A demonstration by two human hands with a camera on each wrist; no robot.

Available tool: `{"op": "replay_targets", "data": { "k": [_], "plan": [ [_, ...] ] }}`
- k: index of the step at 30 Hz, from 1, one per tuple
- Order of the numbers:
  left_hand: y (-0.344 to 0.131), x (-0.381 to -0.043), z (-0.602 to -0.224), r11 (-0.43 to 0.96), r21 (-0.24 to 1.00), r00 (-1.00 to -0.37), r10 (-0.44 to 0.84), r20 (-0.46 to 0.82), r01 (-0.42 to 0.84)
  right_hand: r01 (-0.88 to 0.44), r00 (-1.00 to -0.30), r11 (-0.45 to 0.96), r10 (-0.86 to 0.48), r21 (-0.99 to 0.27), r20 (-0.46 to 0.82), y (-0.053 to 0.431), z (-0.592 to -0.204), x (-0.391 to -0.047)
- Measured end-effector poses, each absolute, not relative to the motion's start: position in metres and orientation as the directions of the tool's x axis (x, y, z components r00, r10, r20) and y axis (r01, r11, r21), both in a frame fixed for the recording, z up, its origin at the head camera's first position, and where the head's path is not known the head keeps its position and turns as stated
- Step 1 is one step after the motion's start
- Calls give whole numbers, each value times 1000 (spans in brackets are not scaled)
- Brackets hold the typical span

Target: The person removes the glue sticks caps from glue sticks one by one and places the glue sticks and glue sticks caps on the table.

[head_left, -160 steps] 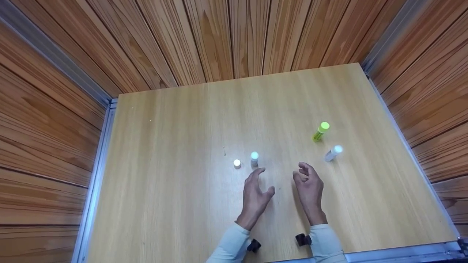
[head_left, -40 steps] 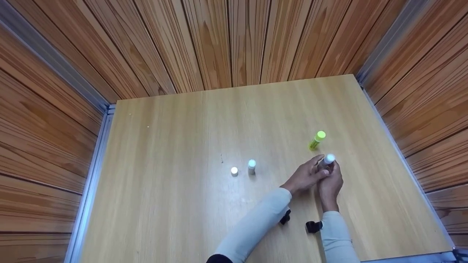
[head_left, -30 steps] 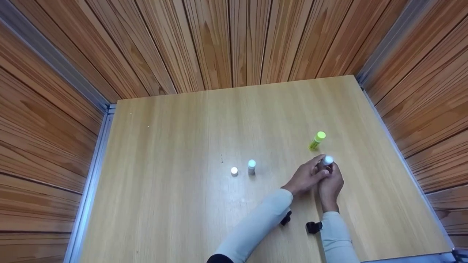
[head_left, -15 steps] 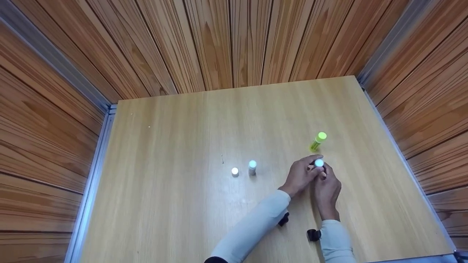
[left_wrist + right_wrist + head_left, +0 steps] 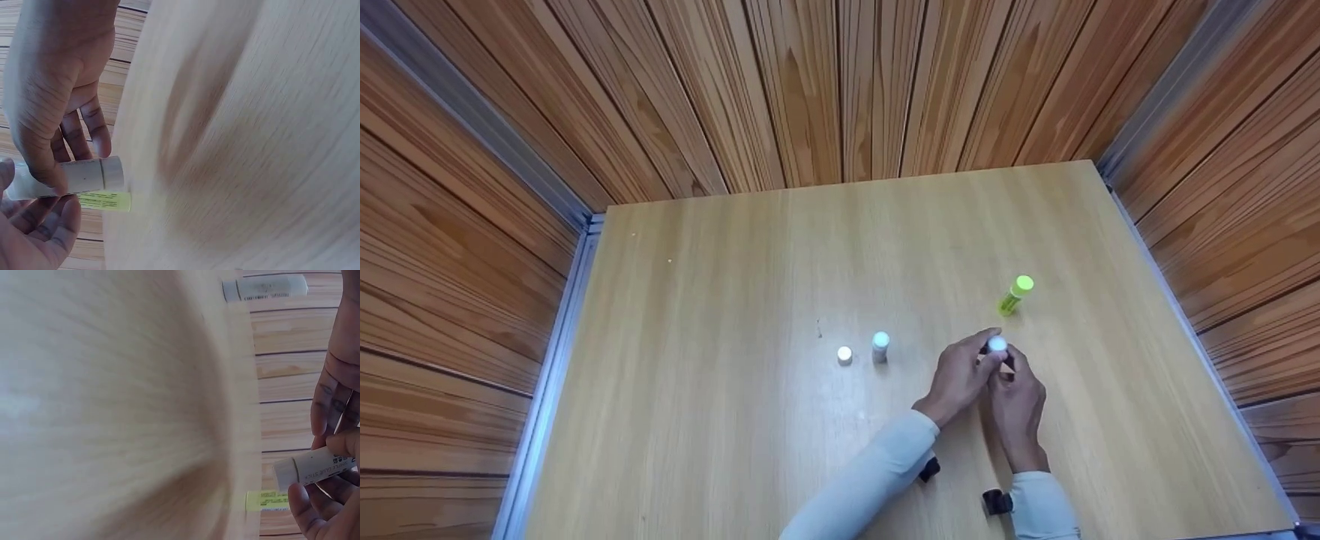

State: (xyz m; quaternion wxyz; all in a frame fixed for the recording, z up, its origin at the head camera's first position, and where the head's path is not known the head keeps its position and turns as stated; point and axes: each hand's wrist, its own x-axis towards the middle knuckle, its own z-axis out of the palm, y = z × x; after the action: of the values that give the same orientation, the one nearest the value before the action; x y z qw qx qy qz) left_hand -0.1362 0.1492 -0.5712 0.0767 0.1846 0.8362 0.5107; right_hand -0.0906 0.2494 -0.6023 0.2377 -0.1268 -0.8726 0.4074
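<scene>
Two bare hands are meeting above a pale wood-grain bench (image 5: pixel 697 420), at about four o'clock from the middle of the head view, and are holding between them a slim white plastic glue stick (image 5: pixel 316 468). It is pointing roughly upright, its lower end seemingly hovering clear of the bench. Judging by its looks, it is likely to be handling as light and stiff, hardly fragile, though its smooth barrel may be offering a slippery surface; the middle of the barrel is looking like the surest hold. The left hand (image 5: pixel 958 375), lying at eight o'clock from the stick, is pinching it between thumb and bent fingers. The right hand (image 5: pixel 1018 397), lying at five o'clock, is also curling thumb and fingers against it, leaving only the stick's width between. A yellow-green cylindrical stick (image 5: pixel 1015 296) is standing near, at one o'clock; farther off at nine o'clock, a second white capped stick (image 5: pixel 880 348) and a short white cylinder (image 5: pixel 844 356) are standing apart.
</scene>
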Motion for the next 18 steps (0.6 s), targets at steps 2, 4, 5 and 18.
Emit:
{"op": "replay_targets", "data": {
  "k": [2,4,5,18],
  "plan": [
    [146,-135,-569,417,879,-918,393,55,231,21,-861,628,407,-778,305,247,-601,-89],
    [143,-134,-567,420,877,-917,395,54,232,13,-866,628,396,-778,306,245,-600,-87],
    [141,-133,-566,419,878,-917,395,51,229,7,-866,627,394,-779,308,243,-600,-86],
    [117,-118,-554,379,890,-921,376,103,255,-151,-835,670,308,-727,457,228,-598,-76]
  ]
}}
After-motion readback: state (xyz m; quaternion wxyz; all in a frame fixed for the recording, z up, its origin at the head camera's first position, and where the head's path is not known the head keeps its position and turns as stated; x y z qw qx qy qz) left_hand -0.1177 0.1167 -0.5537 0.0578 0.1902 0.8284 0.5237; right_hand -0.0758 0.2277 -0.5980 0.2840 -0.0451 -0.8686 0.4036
